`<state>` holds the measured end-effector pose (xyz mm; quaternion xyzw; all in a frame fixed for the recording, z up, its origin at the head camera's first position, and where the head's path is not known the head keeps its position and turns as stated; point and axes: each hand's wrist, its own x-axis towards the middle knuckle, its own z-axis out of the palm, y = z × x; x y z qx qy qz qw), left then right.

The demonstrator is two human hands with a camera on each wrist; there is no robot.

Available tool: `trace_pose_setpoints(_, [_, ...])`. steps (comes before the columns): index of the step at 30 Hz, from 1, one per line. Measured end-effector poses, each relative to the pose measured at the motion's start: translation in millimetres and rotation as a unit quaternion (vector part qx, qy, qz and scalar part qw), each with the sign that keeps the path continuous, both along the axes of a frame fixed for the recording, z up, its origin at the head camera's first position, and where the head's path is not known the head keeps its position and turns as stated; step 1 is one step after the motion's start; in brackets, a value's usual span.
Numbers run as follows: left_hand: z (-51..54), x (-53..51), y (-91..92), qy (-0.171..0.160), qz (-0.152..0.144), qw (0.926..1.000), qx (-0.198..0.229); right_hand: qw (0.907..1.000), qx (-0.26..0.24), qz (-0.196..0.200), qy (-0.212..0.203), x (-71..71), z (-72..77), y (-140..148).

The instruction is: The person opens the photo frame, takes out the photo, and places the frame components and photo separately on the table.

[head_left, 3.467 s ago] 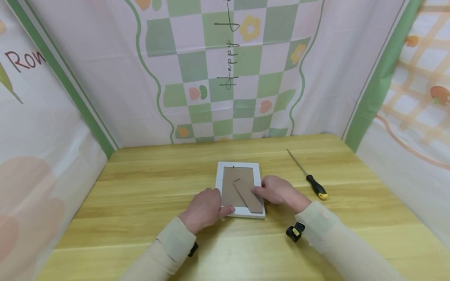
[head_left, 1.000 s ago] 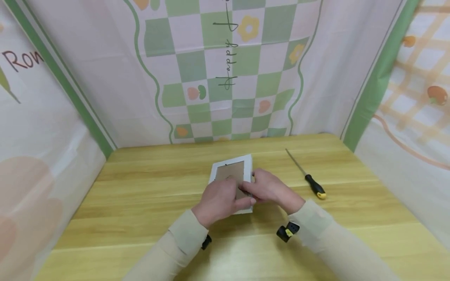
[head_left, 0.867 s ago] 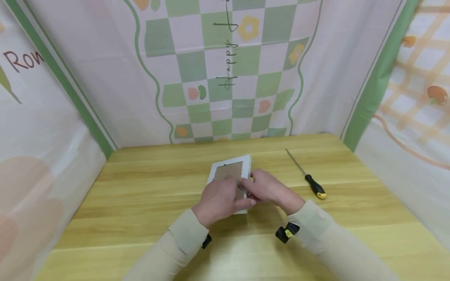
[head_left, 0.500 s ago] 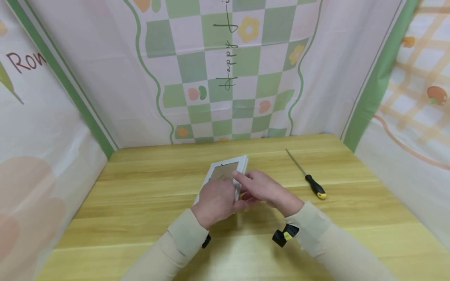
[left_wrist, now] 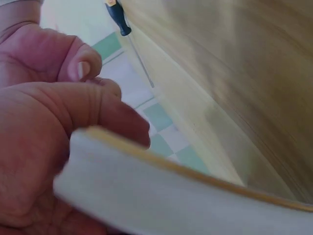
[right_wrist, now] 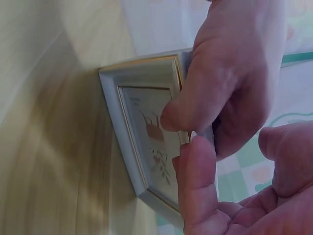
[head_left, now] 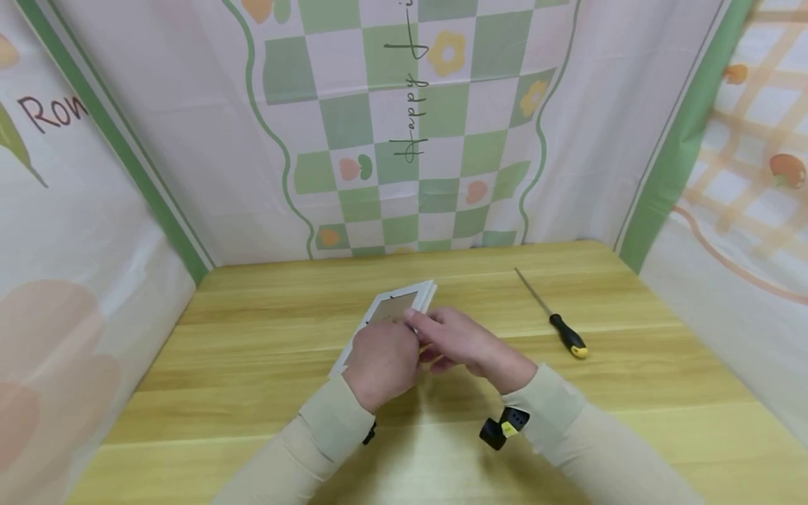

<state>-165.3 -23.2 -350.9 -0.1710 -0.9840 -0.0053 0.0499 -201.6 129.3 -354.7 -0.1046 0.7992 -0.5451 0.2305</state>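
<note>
A white picture frame (head_left: pixel 424 289) is tilted up off the table, its brown backing board (head_left: pixel 393 308) facing the head camera. My left hand (head_left: pixel 384 359) grips its near part, covering much of the back. In the right wrist view, the left thumb presses the gold-edged front, which holds a printed picture (right_wrist: pixel 152 129). My right hand (head_left: pixel 467 345) is at the frame's right side. Its fingers (right_wrist: pixel 198 171) touch the front edge while its thumb stands apart from the frame. The back's stand leg is mostly hidden behind the left hand.
A screwdriver (head_left: pixel 564 333) with a black and yellow handle lies on the wooden table (head_left: pixel 252 337), right of the hands. Patterned curtains (head_left: pixel 391 140) rise behind and on both sides. A black wrist camera (head_left: pixel 505 428) hangs below the right sleeve.
The frame first lay flat with both hands at its edges. It has since been lifted, tilted and turned leftward in the left hand. The right thumb has moved off its back.
</note>
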Motion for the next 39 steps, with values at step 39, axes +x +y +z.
trace_pose_setpoints(39, [25.5, -15.8, -34.7, -0.047, 0.117, 0.9916, 0.026, 0.9993, 0.016, -0.001, -0.034, -14.7, -34.8, -12.4])
